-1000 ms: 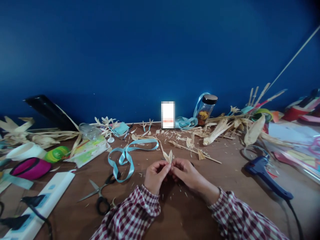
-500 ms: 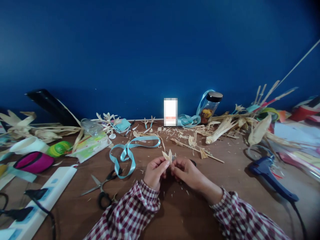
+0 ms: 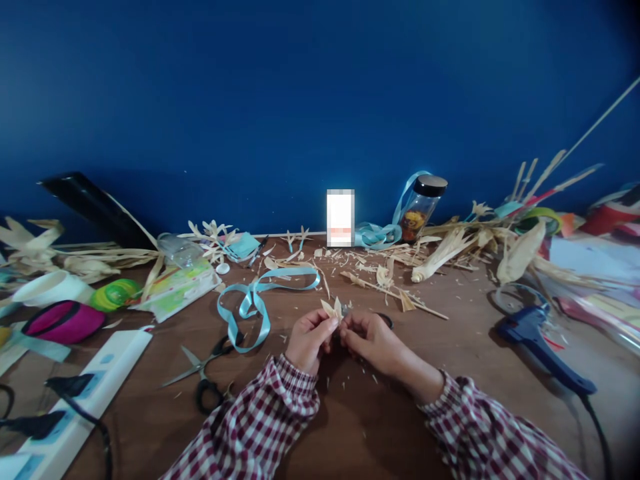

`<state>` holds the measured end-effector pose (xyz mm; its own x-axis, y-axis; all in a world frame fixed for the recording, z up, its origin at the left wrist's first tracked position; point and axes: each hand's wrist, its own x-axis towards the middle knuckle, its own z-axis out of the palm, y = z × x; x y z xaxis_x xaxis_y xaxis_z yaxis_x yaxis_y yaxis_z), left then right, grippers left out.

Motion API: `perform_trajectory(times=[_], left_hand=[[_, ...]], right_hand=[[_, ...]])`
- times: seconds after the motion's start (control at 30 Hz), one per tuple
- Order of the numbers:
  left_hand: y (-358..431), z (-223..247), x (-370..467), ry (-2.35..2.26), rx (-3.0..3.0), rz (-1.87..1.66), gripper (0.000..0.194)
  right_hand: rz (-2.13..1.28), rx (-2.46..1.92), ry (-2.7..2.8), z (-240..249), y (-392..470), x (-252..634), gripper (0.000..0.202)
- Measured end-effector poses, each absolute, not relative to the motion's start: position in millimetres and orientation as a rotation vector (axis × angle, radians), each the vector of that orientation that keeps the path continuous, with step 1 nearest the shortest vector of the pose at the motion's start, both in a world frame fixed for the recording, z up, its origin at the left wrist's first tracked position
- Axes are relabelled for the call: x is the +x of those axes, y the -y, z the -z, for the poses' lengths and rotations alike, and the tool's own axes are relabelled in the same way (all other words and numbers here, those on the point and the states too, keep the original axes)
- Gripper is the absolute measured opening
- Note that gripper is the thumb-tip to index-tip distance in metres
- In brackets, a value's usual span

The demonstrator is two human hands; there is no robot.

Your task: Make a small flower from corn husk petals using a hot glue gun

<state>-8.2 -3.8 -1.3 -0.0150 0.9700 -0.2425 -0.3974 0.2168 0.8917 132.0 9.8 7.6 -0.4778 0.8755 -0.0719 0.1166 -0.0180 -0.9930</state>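
Between thumb and fingers, my left hand (image 3: 311, 339) pinches a small corn husk flower (image 3: 332, 309) with pointed pale petals. Close against its right side, my right hand (image 3: 369, 339) has its fingers pressed together at the flower's base; whether they grip the flower itself is hidden. A dark loop (image 3: 386, 321) shows partly behind the right fingers. Left of my hands lie opened scissors (image 3: 201, 368) with black handles. A light blue ribbon (image 3: 261, 312) curls on the brown table (image 3: 345, 427) beyond them.
A blue glue gun (image 3: 545, 347) lies at right, a white power strip (image 3: 90, 393) at left. Husk scraps (image 3: 385, 275) and a thin stick (image 3: 420, 305) are scattered ahead. A black-lidded jar (image 3: 423, 207) leans near the blue wall (image 3: 300, 100).
Both hands stay together at the husk flower, which tilts slightly and shows its petals spread a little wider. The whole view has shifted slightly.
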Motion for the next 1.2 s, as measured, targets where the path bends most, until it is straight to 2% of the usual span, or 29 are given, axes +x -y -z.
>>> perform_trajectory(times=[0.53,0.97,1.2], left_hand=[[3.6,1.3,-10.3,-1.028,0.691,-1.202,0.025],[6.8,0.6,-5.9,-1.116,0.686,-1.199,0.031],[5.7,2.9,-5.9,-1.129,0.693,-1.208,0.031]], right_hand=[[-1.555,-1.033,1.620,-8.1,-9.1,131.5,0.014],[-1.582,-1.086,1.506,-15.4,-9.6,131.5,0.024],[-1.602,-1.082,1.512,-10.7,-10.6,132.5,0.021]])
